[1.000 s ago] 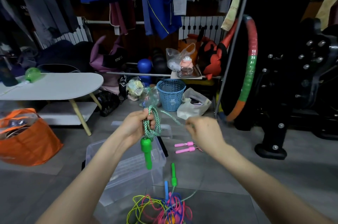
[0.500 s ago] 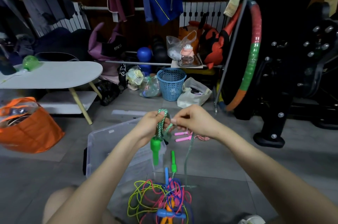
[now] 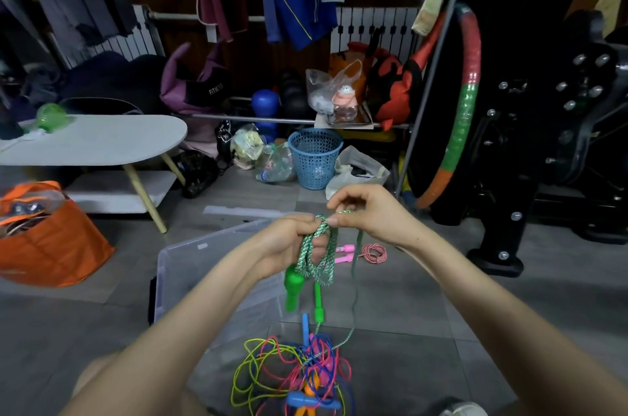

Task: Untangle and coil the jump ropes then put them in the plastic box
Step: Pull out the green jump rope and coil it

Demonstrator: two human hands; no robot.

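Lettering reading "FITNESS" runs in white across the dark panel of the purple bag (image 3: 190,86) in the upper left of the frame. It is the only writing you can read here.

Below it, left of centre, the clear plastic box (image 3: 204,273) sits open on the grey floor, partly under your left forearm. None of the ropes can be seen inside it.

Your left hand (image 3: 289,242) is at the middle of the frame, fingers curled around the top of the gathered green rope (image 3: 316,256). Your right hand (image 3: 370,215) touches it, thumb and forefinger pinching the same rope at the top of the loops.

A second ago that right hand was held out to the right, with a strand stretched between your hands. Now the gap has closed and the loops hang longer below your left hand.

The loops hang straight down, so their long axis is vertical in the frame. The thick green handle (image 3: 293,286) hangs under your left hand with its free end pointing down. From your right hand a single strand drops to the tangle of ropes (image 3: 295,375) at the bottom centre, where yellow, pink and blue cords are still knotted together.

Just right of the loops, two pink handles (image 3: 345,254) lie on the floor beside a small coiled red-and-white rope (image 3: 373,252).
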